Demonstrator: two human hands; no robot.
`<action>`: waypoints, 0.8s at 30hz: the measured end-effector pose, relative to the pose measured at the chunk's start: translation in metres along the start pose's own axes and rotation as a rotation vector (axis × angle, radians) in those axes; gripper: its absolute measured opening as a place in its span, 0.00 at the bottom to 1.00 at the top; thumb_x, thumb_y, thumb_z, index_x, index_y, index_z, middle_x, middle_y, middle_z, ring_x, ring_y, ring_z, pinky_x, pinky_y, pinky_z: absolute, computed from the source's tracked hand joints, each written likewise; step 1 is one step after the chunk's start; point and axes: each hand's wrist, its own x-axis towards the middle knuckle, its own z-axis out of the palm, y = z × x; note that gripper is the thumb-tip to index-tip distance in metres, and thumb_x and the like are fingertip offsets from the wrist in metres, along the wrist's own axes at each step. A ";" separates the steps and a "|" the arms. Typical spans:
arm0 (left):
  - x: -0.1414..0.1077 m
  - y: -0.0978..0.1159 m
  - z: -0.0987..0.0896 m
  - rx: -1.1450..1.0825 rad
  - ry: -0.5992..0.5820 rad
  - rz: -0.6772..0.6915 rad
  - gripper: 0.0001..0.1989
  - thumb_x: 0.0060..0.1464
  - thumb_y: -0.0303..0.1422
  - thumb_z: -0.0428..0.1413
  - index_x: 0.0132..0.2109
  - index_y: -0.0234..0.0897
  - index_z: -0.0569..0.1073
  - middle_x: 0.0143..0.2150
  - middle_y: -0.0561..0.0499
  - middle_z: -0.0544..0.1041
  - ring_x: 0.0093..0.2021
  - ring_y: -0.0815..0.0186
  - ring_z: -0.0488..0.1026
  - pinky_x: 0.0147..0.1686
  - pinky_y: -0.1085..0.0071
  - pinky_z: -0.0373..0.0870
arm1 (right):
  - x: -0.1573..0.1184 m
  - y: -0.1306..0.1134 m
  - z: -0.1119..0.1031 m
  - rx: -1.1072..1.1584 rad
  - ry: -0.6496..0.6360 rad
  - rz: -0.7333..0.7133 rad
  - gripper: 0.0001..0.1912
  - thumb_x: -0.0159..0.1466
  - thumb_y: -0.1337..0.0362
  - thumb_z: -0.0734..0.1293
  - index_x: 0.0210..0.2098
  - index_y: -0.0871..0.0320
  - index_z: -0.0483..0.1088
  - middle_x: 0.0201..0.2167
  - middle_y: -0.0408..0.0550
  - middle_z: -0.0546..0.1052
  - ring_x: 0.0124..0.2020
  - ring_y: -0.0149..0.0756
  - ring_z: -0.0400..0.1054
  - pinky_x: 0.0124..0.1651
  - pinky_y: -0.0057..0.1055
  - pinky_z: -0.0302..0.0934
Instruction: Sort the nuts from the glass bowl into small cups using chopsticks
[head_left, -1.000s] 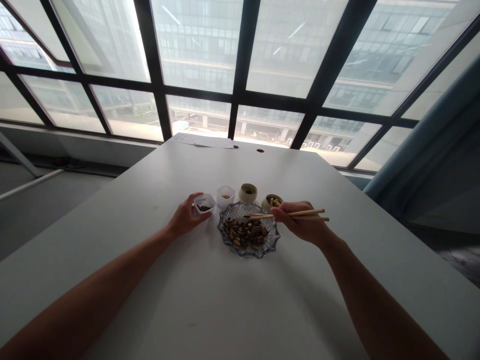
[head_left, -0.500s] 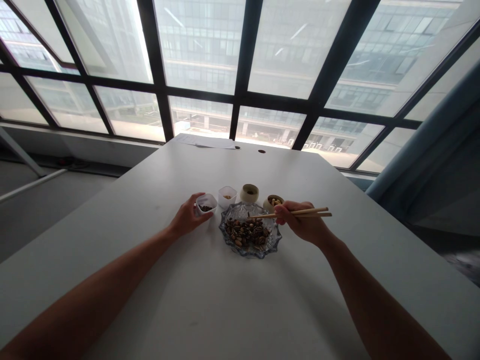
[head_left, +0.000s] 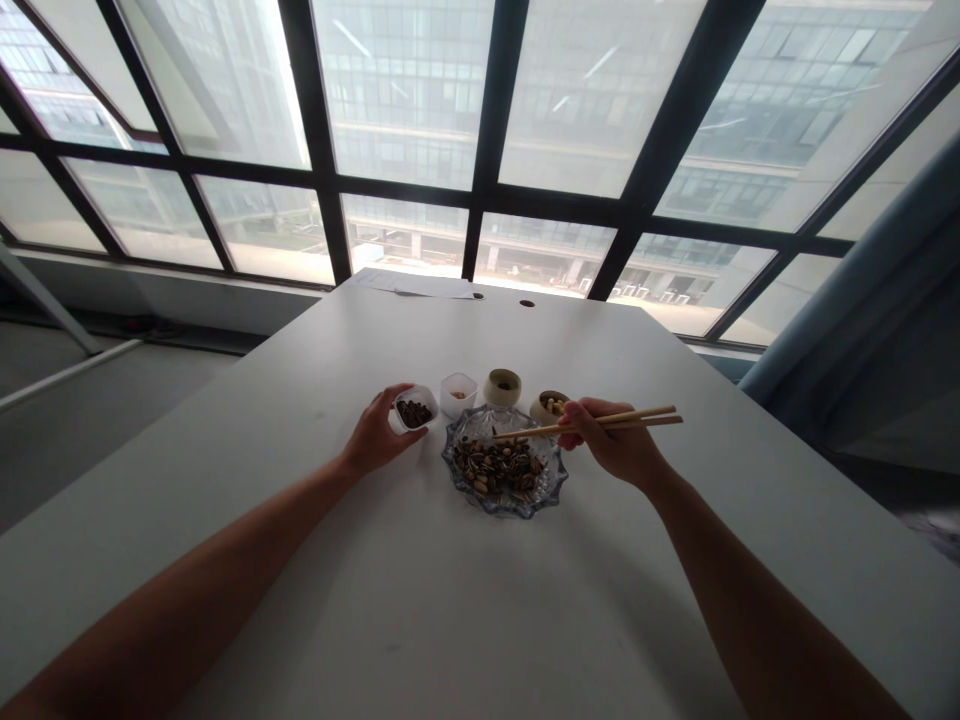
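My left hand (head_left: 379, 432) curls thumb and fingers around a translucent white cup (head_left: 402, 424), which leans toward me and holds dark seeds (head_left: 415, 412). A pair of wooden chopsticks (head_left: 637, 417) is gripped in my right hand (head_left: 606, 440). Their tips reach over the back part of a scalloped glass bowl (head_left: 556, 490). In that bowl lies a mix of striped seeds and nuts (head_left: 499, 468). A small dark seed shows at the chopstick tips; whether it is pinched I cannot tell.
Behind the glass bowl stand a second white cup (head_left: 458, 396) with a few light bits, a beige round cup (head_left: 501, 388) with something dark inside, and another beige cup (head_left: 541, 408) of pale nuts, partly behind my right hand. Papers (head_left: 420, 286) lie at the white table's far edge.
The cup in my left hand has tipped further toward me, so more of its dark seeds show. The chopsticks have shifted slightly, their back ends moving right and up.
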 end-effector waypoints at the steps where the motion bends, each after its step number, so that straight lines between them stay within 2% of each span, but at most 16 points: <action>1: 0.000 0.000 0.000 0.003 0.005 0.011 0.31 0.46 0.38 0.65 0.57 0.39 0.67 0.55 0.43 0.76 0.52 0.56 0.75 0.50 0.59 0.75 | 0.000 0.000 0.000 0.006 0.008 -0.003 0.27 0.62 0.40 0.66 0.25 0.59 0.75 0.18 0.49 0.78 0.19 0.35 0.73 0.23 0.29 0.69; 10: 0.000 0.001 0.000 0.012 0.022 0.057 0.30 0.46 0.38 0.65 0.57 0.39 0.68 0.54 0.44 0.77 0.52 0.56 0.75 0.50 0.60 0.75 | 0.000 -0.003 0.001 0.027 0.042 -0.016 0.27 0.63 0.40 0.66 0.25 0.58 0.75 0.18 0.49 0.77 0.19 0.34 0.72 0.23 0.29 0.68; 20: 0.000 0.003 -0.001 -0.007 0.014 0.034 0.30 0.46 0.39 0.65 0.56 0.39 0.68 0.55 0.43 0.76 0.53 0.56 0.75 0.51 0.58 0.74 | 0.000 -0.002 0.001 0.032 0.036 -0.006 0.27 0.62 0.40 0.66 0.25 0.58 0.75 0.18 0.49 0.78 0.20 0.35 0.73 0.23 0.29 0.68; 24: 0.000 0.005 -0.001 -0.021 0.000 -0.019 0.30 0.46 0.40 0.65 0.56 0.39 0.68 0.54 0.43 0.77 0.51 0.56 0.76 0.50 0.59 0.75 | -0.001 -0.009 0.003 0.047 0.062 -0.014 0.27 0.61 0.39 0.67 0.25 0.58 0.75 0.17 0.48 0.77 0.19 0.36 0.72 0.22 0.30 0.68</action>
